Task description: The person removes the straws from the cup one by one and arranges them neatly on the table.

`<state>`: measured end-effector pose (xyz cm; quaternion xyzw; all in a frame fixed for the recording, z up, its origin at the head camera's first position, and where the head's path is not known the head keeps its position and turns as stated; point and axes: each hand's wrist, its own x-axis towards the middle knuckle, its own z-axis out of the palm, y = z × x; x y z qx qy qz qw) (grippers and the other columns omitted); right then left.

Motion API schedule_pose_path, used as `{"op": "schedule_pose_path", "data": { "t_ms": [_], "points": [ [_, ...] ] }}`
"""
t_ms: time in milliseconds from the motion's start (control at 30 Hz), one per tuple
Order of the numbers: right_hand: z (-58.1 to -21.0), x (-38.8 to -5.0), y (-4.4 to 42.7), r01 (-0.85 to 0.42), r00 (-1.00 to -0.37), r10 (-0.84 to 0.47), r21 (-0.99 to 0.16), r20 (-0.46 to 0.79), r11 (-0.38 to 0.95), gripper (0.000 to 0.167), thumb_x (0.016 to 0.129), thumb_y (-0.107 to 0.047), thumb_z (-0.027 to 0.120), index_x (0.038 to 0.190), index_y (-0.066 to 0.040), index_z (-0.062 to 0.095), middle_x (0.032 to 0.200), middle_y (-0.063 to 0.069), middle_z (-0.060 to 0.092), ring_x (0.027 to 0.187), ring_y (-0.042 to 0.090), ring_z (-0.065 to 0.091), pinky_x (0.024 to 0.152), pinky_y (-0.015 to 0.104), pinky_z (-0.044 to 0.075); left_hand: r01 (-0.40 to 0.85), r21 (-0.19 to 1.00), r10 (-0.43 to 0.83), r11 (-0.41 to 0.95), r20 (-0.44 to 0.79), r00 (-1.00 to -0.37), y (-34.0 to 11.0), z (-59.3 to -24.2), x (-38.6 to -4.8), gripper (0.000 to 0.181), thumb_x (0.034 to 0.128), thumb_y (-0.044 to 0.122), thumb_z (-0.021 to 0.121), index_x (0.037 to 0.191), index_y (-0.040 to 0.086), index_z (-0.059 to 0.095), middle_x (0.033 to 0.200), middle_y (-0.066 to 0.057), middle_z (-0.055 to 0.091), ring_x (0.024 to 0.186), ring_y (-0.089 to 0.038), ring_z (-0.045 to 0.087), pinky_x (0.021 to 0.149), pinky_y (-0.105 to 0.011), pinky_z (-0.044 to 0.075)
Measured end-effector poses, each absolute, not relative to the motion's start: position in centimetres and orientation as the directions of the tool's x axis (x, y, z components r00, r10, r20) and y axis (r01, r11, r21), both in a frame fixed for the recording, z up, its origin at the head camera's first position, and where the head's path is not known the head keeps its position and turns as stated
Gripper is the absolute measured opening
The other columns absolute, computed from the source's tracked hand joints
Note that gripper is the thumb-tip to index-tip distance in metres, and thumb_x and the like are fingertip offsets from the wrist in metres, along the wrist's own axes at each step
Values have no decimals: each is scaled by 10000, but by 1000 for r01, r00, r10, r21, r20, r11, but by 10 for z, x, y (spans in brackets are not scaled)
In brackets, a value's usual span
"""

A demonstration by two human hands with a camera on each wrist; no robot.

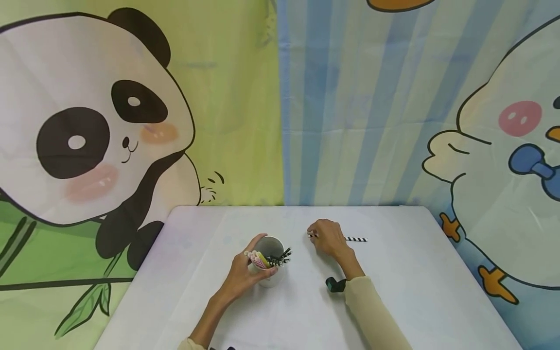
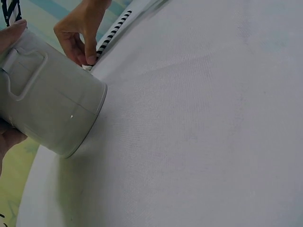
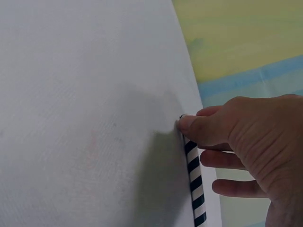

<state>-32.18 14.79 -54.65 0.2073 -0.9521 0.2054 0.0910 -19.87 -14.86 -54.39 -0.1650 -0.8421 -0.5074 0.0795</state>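
Note:
A pale grey-white mug (image 1: pixel 269 282) is held in my left hand (image 1: pixel 243 274), the thumb on its near side and the fingers round the far side. In the left wrist view the mug (image 2: pixel 61 101) shows its handle; I cannot tell whether its base touches the table. Out of its mouth poke several straws: pink-striped ones (image 1: pixel 257 260), a yellow one and a bunch of black-and-white ones (image 1: pixel 280 259). To the right, my right hand (image 1: pixel 329 238) pinches one end of a black-and-white striped straw (image 3: pixel 194 175) lying along the table near its far edge.
The white table (image 1: pixel 420 291) ends just beyond both hands. Behind it hang cloth backdrops with a printed panda (image 1: pixel 153 189) and a bird (image 1: pixel 490 194). A small dark device (image 1: pixel 336 285) sits at my right wrist.

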Motion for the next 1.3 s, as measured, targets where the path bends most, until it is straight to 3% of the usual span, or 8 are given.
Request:
{"op": "schedule_pose_path", "data": {
  "t_ms": [133, 400, 600, 767, 967, 1100, 1300],
  "points": [
    [-540, -321, 149, -414, -905, -334, -364, 265, 834, 217, 909, -78, 875, 1117, -141, 879, 1046, 32, 838, 980, 245, 754, 783, 410, 585, 358, 829, 204, 431, 296, -933, -148, -545, -200, 938, 831, 387, 969, 1620, 402, 462, 1357, -29, 747, 1224, -260, 721, 1030, -369, 564],
    [-525, -316, 154, -459, -873, -332, -370, 356, 808, 263, 897, -106, 905, 1151, -166, 876, 1037, 35, 834, 927, 245, 749, 711, 398, 562, 372, 830, 214, 415, 308, -927, -149, -543, -200, 924, 849, 387, 959, 1626, 380, 459, 1380, -85, 745, 1231, -368, 716, 1038, -366, 556],
    [-516, -308, 156, -479, -859, -315, -417, 403, 772, 252, 891, -132, 916, 1134, -190, 879, 1079, 17, 845, 955, 295, 774, 728, 428, 579, 381, 827, 201, 414, 325, -924, -148, -544, -201, 938, 833, 304, 974, 1626, 315, 474, 1368, -99, 751, 1213, -368, 722, 1026, -376, 558],
    [-509, -303, 155, -513, -835, -316, -431, 450, 742, 228, 895, -161, 917, 1110, -226, 880, 1095, -19, 850, 946, 277, 789, 722, 414, 590, 380, 825, 208, 419, 320, -924, -149, -544, -200, 922, 842, 379, 965, 1618, 384, 467, 1366, -43, 752, 1217, -326, 729, 1022, -374, 563],
    [-498, -299, 153, -562, -803, -308, -473, 511, 679, 209, 904, -169, 910, 1109, -199, 877, 1097, -27, 854, 925, 207, 797, 756, 400, 635, 373, 829, 206, 417, 313, -927, -149, -545, -200, 922, 842, 392, 964, 1618, 397, 465, 1384, -64, 747, 1230, -355, 719, 1029, -376, 562],
    [-488, -295, 150, -564, -809, -286, -544, 513, 621, 196, 918, -169, 900, 1108, -213, 877, 1088, -43, 853, 963, 174, 802, 794, 399, 665, 383, 827, 210, 411, 323, -923, -148, -546, -200, 918, 847, 377, 963, 1622, 370, 472, 1387, -101, 743, 1220, -374, 714, 1017, -373, 566],
    [-474, -289, 144, -574, -819, -291, -706, 494, 414, 198, 937, -125, 876, 1121, -198, 875, 1112, -11, 852, 1043, 220, 804, 825, 471, 678, 366, 837, 208, 407, 305, -929, -147, -546, -200, 935, 845, 385, 963, 1627, 397, 450, 1408, -107, 732, 1245, -383, 708, 1041, -389, 565]
  ]
}}
